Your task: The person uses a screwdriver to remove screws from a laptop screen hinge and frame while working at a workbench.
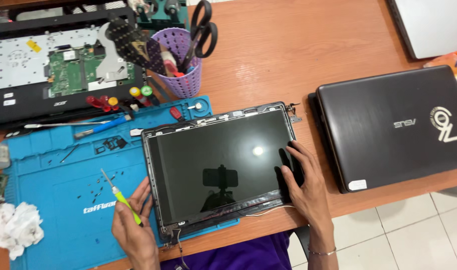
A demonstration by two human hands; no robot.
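A bare laptop screen panel (218, 160) in its lid frame lies flat, partly on a blue repair mat (63, 175). My right hand (301, 182) rests on the panel's right edge, fingers spread on the glass. My left hand (133, 225) sits at the panel's lower left corner and holds a small screwdriver (121, 196) with a lime-green handle, its tip pointing up-left over the mat. Several tiny dark screws (101, 185) lie scattered on the mat near the tip.
A closed dark laptop (393, 125) lies at right. An opened laptop base with a green circuit board (78, 70) sits at back left. A purple basket (183, 65) holds scissors and tools. Crumpled white tissue (16, 225) lies at the left edge. A white laptop (433, 25) is top right.
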